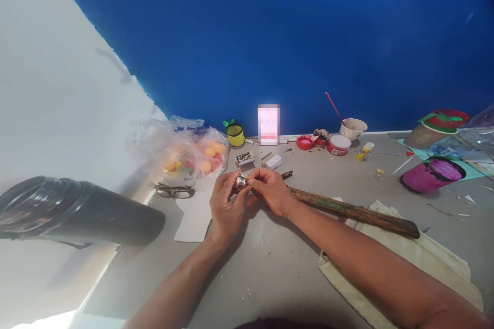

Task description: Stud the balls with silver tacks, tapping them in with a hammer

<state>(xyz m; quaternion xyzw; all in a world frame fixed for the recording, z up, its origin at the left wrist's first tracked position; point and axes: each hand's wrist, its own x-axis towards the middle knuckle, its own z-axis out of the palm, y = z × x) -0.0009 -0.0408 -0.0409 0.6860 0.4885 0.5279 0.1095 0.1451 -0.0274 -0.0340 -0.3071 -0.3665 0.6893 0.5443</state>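
Observation:
Between my two hands, above the middle of the table, is a small shiny metallic ball (241, 181). My left hand (227, 200) is closed around it from the left, with thumb and fingers on its sides. From the right, my right hand (270, 193) has thumb and forefinger pinched together at the ball's edge. Whether anything tiny sits in that pinch is hidden. Just beyond my hands lie an open small box (244, 158) of shiny bits and a white box (274, 162). A long wooden stick (355, 212) extends rightward from behind my right hand.
Eyeglasses (175, 192), white paper (193, 218) and a plastic bag (196, 151) are at left, near a large dark cylinder (116, 213). Behind stand a yellow cup (235, 135), a phone (268, 124) and a paper bowl (354, 127). A cloth (436, 272) and pink cup (432, 175) lie right.

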